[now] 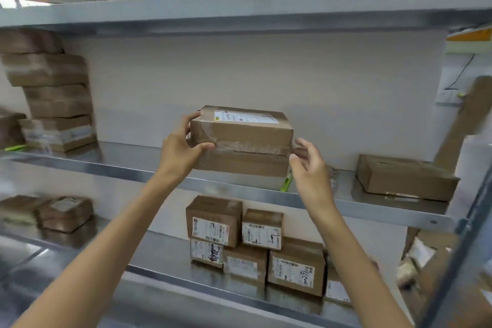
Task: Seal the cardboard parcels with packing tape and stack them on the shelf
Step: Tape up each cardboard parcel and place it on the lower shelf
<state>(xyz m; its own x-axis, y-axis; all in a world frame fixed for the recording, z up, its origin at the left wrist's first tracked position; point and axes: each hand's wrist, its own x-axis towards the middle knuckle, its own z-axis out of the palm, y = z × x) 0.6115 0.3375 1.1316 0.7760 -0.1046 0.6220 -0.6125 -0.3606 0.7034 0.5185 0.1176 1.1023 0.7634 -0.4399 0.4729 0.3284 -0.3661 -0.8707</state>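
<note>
A taped cardboard parcel point(241, 129) with a white label on top sits on a second brown parcel point(241, 165) on the middle shelf point(149, 173). My left hand point(181, 148) grips the upper parcel's left end, fingers over the top corner and thumb on the front face. At the stack's right end my right hand point(310, 165) hovers with fingers loosely curled; it holds nothing, and whether it touches the boxes I cannot tell.
A tall stack of parcels point(54, 93) stands at the shelf's left end, a single box point(404, 177) at its right. Several labelled boxes point(255, 242) crowd the lower shelf. A green object point(286, 182) pokes out under the stack's right end.
</note>
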